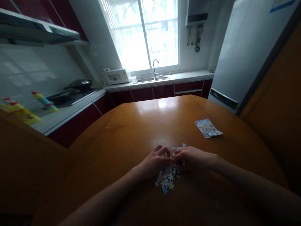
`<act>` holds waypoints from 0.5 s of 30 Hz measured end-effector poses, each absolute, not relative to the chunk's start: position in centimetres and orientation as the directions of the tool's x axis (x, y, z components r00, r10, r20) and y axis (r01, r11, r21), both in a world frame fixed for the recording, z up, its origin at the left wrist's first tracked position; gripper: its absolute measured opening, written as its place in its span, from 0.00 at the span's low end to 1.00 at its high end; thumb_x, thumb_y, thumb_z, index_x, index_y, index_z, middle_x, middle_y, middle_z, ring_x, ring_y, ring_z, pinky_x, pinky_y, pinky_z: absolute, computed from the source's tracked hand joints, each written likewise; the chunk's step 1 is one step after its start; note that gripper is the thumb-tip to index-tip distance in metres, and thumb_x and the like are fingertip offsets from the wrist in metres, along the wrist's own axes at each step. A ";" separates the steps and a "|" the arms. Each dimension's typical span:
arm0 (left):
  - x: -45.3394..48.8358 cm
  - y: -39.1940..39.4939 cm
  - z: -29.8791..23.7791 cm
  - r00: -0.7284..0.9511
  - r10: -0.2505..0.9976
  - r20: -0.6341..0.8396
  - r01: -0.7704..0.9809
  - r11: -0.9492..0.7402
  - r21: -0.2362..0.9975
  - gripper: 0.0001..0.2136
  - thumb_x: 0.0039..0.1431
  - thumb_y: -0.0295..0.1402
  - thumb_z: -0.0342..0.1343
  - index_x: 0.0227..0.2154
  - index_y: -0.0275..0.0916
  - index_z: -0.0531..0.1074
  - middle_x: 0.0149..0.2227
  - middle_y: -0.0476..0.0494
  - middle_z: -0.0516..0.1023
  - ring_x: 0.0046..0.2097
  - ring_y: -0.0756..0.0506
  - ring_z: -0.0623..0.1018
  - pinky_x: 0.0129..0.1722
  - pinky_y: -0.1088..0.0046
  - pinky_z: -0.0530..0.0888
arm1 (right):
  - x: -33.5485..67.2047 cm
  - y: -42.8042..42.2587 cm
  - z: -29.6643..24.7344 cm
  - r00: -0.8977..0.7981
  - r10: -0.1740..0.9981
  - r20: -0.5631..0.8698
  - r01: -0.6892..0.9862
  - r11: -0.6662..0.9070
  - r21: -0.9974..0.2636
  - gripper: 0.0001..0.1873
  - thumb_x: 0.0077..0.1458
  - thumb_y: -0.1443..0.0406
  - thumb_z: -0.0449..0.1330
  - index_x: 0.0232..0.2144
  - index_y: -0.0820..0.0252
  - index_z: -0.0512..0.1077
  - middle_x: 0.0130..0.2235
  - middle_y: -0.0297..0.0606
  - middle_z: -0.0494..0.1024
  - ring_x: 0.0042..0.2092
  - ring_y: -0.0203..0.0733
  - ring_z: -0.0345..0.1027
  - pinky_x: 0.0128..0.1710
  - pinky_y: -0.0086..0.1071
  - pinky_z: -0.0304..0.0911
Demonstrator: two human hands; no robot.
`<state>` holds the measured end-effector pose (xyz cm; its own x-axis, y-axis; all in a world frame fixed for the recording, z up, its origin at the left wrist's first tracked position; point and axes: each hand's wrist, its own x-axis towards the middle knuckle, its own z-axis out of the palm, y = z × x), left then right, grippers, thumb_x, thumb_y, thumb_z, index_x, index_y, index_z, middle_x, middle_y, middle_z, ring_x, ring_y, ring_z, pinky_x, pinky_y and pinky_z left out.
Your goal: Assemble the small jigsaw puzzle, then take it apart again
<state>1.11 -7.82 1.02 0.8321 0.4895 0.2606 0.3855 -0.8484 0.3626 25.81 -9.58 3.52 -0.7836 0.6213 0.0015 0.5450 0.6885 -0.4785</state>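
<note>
A pile of small white and blue jigsaw pieces (pixel 167 179) lies on the round wooden table (pixel 131 131) in front of me. My left hand (pixel 155 160) and my right hand (pixel 191 158) rest over the far end of the pile, fingertips meeting. Both hands have curled fingers pinched on puzzle pieces, though the pieces they grip are too small to make out singly. A few loose pieces (pixel 178 146) lie just beyond my fingers.
A printed picture card (pixel 208 128) lies on the table to the right. Behind stand a kitchen counter with a sink (pixel 152 79), a microwave (pixel 117 76), a wok on the stove (pixel 80 84), bottles (pixel 44 102) at left, and a fridge (pixel 244 53) at right.
</note>
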 end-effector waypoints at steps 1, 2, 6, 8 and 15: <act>1.1 -7.8 0.9 0.824 0.504 0.261 0.397 -0.840 0.370 0.09 0.65 0.35 0.56 0.43 0.49 0.79 0.44 0.43 0.74 0.47 0.44 0.67 0.52 0.66 0.68 | 25.7 -9.6 3.4 -0.787 0.616 0.012 0.536 0.694 -0.481 0.04 0.53 0.65 0.64 0.34 0.57 0.76 0.38 0.35 0.77 0.38 0.39 0.70 0.40 0.30 0.61; 1.1 -7.7 0.8 0.816 0.516 0.261 0.405 -0.831 0.381 0.08 0.64 0.35 0.56 0.42 0.48 0.80 0.44 0.43 0.74 0.47 0.44 0.67 0.52 0.66 0.68 | 25.7 -9.6 3.4 -0.792 0.610 0.022 0.525 0.700 -0.485 0.03 0.54 0.65 0.63 0.34 0.57 0.75 0.37 0.35 0.76 0.38 0.39 0.70 0.40 0.30 0.61; 1.0 -7.4 0.7 0.788 0.536 0.302 0.398 -0.818 0.415 0.07 0.64 0.36 0.57 0.37 0.45 0.80 0.42 0.43 0.74 0.47 0.44 0.68 0.50 0.68 0.69 | 25.8 -9.6 3.4 -0.787 0.615 0.041 0.522 0.701 -0.487 0.02 0.55 0.66 0.61 0.31 0.58 0.73 0.35 0.35 0.75 0.36 0.38 0.68 0.39 0.30 0.61; 0.6 -7.0 1.3 0.758 0.568 0.321 0.410 -0.797 0.443 0.08 0.65 0.36 0.56 0.34 0.42 0.79 0.41 0.42 0.74 0.47 0.45 0.68 0.49 0.68 0.69 | 25.8 -9.7 3.6 -0.786 0.617 0.037 0.523 0.697 -0.490 0.02 0.56 0.66 0.61 0.30 0.58 0.73 0.35 0.34 0.75 0.35 0.37 0.68 0.38 0.30 0.60; -2.1 -5.3 5.4 0.831 0.555 0.023 0.483 -0.742 0.464 0.11 0.65 0.36 0.54 0.29 0.40 0.76 0.36 0.45 0.72 0.41 0.47 0.70 0.45 0.72 0.68 | 25.8 -9.8 3.7 -0.793 0.608 0.042 0.511 0.700 -0.499 0.05 0.57 0.67 0.60 0.28 0.59 0.73 0.35 0.35 0.76 0.35 0.37 0.68 0.38 0.30 0.60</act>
